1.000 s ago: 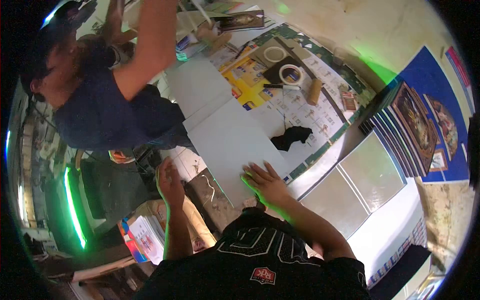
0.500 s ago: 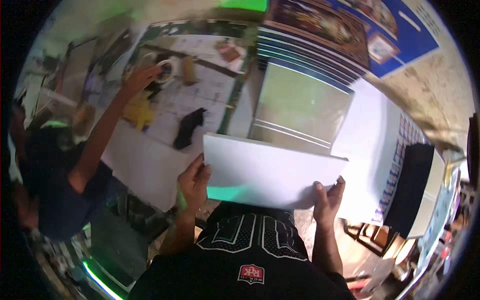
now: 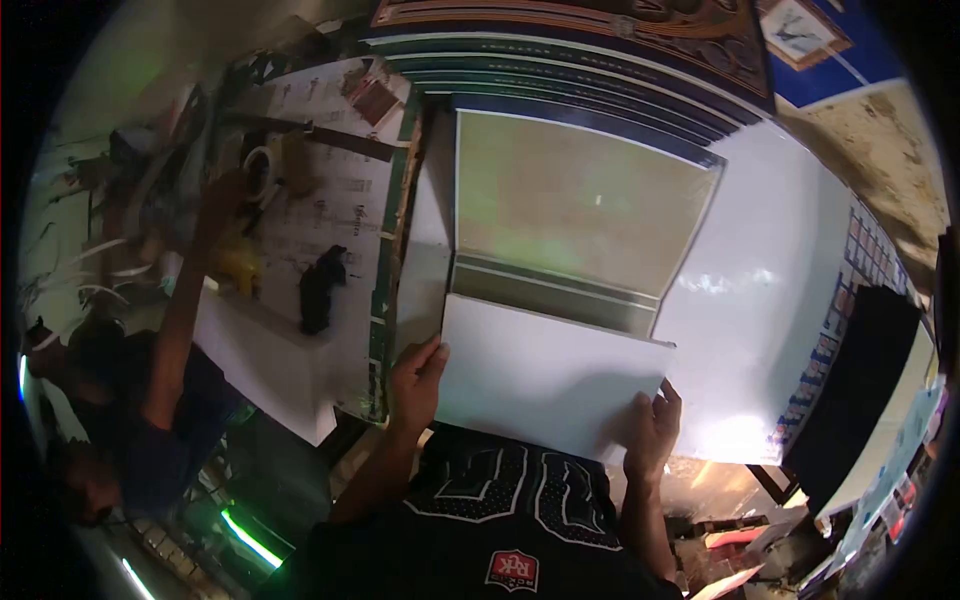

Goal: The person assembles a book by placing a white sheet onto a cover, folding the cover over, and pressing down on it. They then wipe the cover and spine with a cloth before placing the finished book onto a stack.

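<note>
A white rectangular panel (image 3: 545, 375) is held level in front of my body. My left hand (image 3: 418, 385) grips its left edge, thumb on top. At the right edge my right hand (image 3: 652, 430) is closed on it, thumb on the upper face. Just beyond the panel lies a greenish glass-like sheet (image 3: 585, 205) with a dark blue border at its far side, and the panel overlaps its near end. The undersides of the panel and my fingers beneath it are hidden.
At the left a co-worker's arm (image 3: 180, 320) reaches toward a tape roll (image 3: 258, 172) on a paper-covered table (image 3: 345, 200). A black object (image 3: 322, 290) lies there. Framed pictures (image 3: 580, 30) are stacked at the back. A white sheet (image 3: 760, 250) and black strip (image 3: 850, 380) lie right.
The view has turned, and the table and co-worker now appear further left. My hands still hold the panel, which sits slightly lower in view and closer against the greenish sheet. The green reflection on it has gone.
</note>
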Demonstrator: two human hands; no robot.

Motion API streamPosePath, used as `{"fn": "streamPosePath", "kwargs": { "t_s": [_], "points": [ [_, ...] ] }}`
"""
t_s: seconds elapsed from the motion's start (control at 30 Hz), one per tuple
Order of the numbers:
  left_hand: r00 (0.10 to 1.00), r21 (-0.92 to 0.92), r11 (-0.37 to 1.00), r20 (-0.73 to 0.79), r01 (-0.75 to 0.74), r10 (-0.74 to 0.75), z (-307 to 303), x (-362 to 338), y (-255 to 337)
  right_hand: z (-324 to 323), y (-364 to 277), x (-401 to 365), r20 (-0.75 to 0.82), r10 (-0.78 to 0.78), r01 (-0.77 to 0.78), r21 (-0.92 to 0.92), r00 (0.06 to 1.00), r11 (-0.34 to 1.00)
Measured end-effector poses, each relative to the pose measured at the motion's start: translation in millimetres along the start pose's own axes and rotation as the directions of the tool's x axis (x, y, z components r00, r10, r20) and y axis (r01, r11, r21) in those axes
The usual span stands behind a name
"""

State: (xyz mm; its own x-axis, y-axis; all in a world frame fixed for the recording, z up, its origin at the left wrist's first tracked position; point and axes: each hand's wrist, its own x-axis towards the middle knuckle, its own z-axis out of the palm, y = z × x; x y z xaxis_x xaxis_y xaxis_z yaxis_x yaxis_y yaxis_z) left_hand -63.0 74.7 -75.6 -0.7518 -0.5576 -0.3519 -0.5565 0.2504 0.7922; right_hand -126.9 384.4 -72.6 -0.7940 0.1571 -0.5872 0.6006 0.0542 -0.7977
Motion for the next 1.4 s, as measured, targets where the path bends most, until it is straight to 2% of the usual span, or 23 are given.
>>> {"fn": "streamPosePath", "kwargs": {
  "t_s": [0.03, 0.17, 0.23, 0.4, 0.47, 0.6, 0.67, 0.7, 0.77, 0.9, 1.0, 1.1, 1.17, 1.27, 1.4],
  "points": [
    [0.999, -0.062, 0.998, -0.028, 0.029, -0.031, -1, 2, -4, 3, 0, 2, -0.002, 0.002, -0.002, 0.000, 1.000, 1.000],
    [0.995, -0.030, 0.999, -0.095, 0.033, -0.036, -1, 8, -12, 13, -5, 3, 0.027, 0.060, -0.060, 0.020, 0.998, 0.998],
    [0.991, -0.051, 0.997, -0.121, -0.055, 0.049, 0, 8, -18, 17, -1, 5, -0.009, -0.048, 0.048, 0.053, 0.999, 0.997],
    [0.989, -0.034, 0.995, -0.125, -0.089, 0.084, -2, 10, -14, 18, -10, 9, -0.033, -0.086, 0.082, -0.107, 0.996, 0.991],
    [0.988, -0.104, 0.993, -0.148, -0.046, 0.030, 0, 11, -23, 19, -21, 11, -0.013, 0.087, -0.088, -0.140, 0.996, 0.986],
    [0.991, -0.039, 0.999, -0.133, 0.005, -0.010, -1, 13, -20, 14, -10, 19, -0.042, 0.000, -0.010, -0.220, 0.999, 0.975],
    [0.988, 0.014, 0.993, -0.094, 0.121, -0.119, -2, 16, -12, 15, -15, 23, -0.051, -0.013, -0.005, -0.350, 0.999, 0.937],
    [0.988, 0.013, 0.992, -0.094, 0.123, -0.121, -1, 19, -7, 17, -20, 25, -0.051, -0.012, -0.006, -0.352, 0.999, 0.936],
    [0.971, -0.042, 0.976, -0.094, 0.216, -0.219, 2, 23, 1, 22, -30, 27, -0.054, 0.028, -0.043, -0.310, 0.998, 0.950],
    [0.972, -0.068, 0.974, -0.081, 0.216, -0.221, 3, 30, 3, 22, -25, 34, -0.028, -0.028, 0.018, -0.313, 0.999, 0.950],
    [0.967, -0.045, 0.972, -0.099, 0.233, -0.236, 4, 33, 2, 21, -26, 37, -0.013, 0.016, -0.019, -0.292, 1.000, 0.956],
    [0.980, -0.049, 0.985, -0.111, 0.163, -0.168, 5, 36, -5, 20, -21, 40, -0.011, 0.034, -0.036, -0.232, 0.999, 0.972],
    [0.993, 0.048, 0.996, -0.100, 0.073, -0.067, 3, 40, -3, 20, -19, 42, -0.022, 0.038, -0.042, -0.231, 0.999, 0.972],
    [0.989, 0.070, 0.991, -0.104, 0.112, -0.104, 4, 41, -1, 24, -22, 43, -0.025, 0.054, -0.058, -0.210, 0.998, 0.976],
    [0.991, 0.067, 0.994, -0.112, 0.081, -0.073, 5, 41, -9, 21, -13, 45, -0.026, 0.056, -0.059, -0.154, 0.998, 0.986]
  ]
}}
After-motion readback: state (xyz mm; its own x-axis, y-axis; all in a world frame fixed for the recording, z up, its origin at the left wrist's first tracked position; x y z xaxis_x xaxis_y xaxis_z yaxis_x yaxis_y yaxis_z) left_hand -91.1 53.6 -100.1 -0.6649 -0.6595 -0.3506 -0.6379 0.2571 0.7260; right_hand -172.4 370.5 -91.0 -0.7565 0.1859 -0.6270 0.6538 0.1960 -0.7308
